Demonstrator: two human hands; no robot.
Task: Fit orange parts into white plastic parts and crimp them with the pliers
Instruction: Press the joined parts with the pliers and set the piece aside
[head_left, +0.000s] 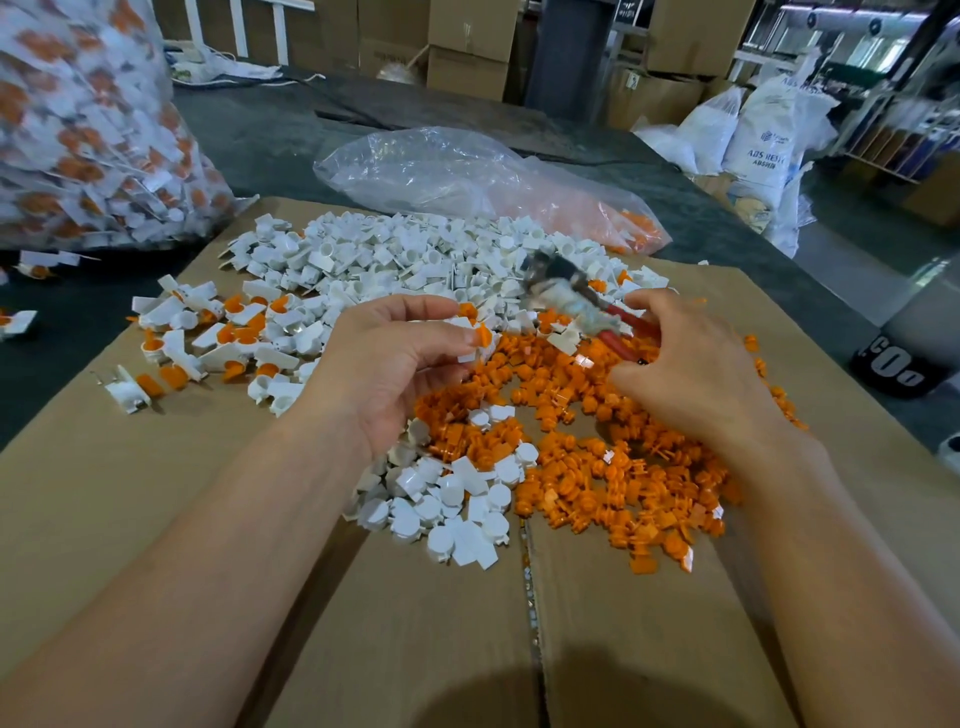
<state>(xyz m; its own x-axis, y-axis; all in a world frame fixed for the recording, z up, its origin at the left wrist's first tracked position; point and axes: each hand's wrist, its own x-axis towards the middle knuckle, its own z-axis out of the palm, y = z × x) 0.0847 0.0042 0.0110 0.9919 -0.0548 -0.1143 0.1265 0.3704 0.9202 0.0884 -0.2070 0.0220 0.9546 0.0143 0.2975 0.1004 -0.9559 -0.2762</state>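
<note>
My left hand (400, 358) holds a white plastic part with an orange part fitted in it (480, 340) between thumb and fingertips, above the piles. My right hand (685, 364) grips the red handles of the pliers (571, 296), whose blurred jaws point up and left, a little right of the held part. Below my hands lies a heap of loose orange parts (623, 467) and a smaller cluster of white parts (457, 499). A large pile of white parts (415, 254) lies further back. Assembled white-and-orange pieces (218, 338) lie scattered at the left.
All piles rest on a flattened cardboard sheet (156, 493) on a dark table (270, 135). A big clear bag of assembled pieces (78, 130) stands at the far left. A clear bag with orange parts (493, 182) lies behind the white pile. Boxes and white sacks stand beyond.
</note>
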